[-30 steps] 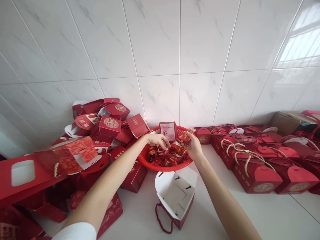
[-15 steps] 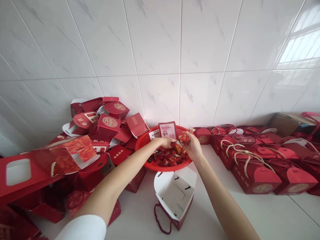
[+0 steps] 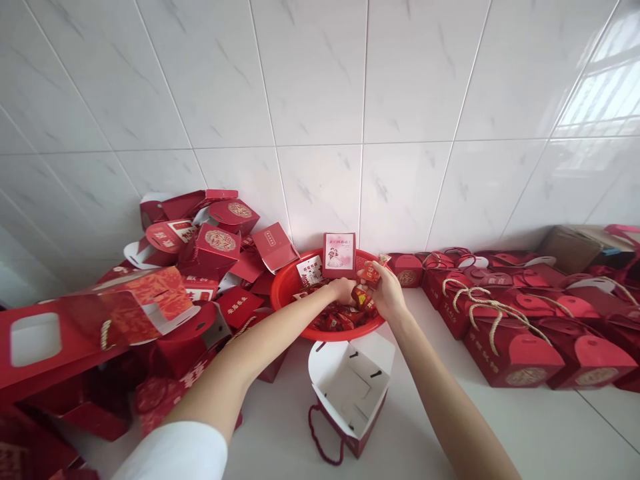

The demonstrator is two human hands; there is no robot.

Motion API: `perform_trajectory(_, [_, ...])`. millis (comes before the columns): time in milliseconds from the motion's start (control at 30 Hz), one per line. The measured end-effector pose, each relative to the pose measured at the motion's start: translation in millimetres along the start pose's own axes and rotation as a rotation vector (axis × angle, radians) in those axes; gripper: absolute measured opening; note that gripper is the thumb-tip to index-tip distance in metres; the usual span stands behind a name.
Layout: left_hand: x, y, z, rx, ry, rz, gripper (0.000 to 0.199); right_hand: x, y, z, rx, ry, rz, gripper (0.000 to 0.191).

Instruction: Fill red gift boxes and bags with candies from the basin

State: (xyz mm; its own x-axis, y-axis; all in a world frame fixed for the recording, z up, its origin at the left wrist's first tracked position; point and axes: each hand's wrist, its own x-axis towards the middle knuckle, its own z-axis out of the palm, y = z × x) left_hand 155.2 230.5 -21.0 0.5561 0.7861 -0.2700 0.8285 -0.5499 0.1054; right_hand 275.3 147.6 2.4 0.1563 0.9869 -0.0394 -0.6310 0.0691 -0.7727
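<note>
Pale smooth surface (image 3: 425, 407); wht veined-tile wall (image 3: 320, 73) behind, window glare upper R. L hand (image 3: 343, 291) low in basket, at red/yellow packet (image 3: 361, 296); fingers mostly hidden, can't tell grip. Small red packet (image 3: 371, 273) above basket's R side, pinched in R hand (image 3: 387, 293); print twd cam., long axis unclear, part covered by fingers.
Containers, L→R: heap of red boxes (image 3: 219, 241), some open; red basket (image 3: 281, 287) w/ wht card (image 3: 311, 271), pink-printed panel (image 3: 339, 255) at back, red-wrapped pcs (image 3: 345, 320); nearer, open box (image 3: 345, 393), mouth up, wht inside, cord handle (image 3: 320, 447) on L; rows of red boxes w/ rope handles (image 3: 520, 353), flaps folded over.
</note>
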Motion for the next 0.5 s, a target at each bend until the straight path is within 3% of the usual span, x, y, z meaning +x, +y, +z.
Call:
perform_trajectory(67, [-1.7, 1.1, 1.2, 0.019, 0.030, -0.019, 0.058, -0.7, -0.2, 0.2, 0.008, -0.009, -0.003, 0.017])
perform_trajectory(267, [6.8, 4.1, 5.5, 0.050, 0.037, -0.079, 0.081, -2.6, -0.7, 0.1, 0.009, -0.009, -0.007, 0.017])
perform_trajectory(500, [23.8, 15.9, 5.4, 0.033, 0.018, -0.064, 0.073, -0.8, 3.2, -4.0, 0.004, -0.039, -0.056, 0.023])
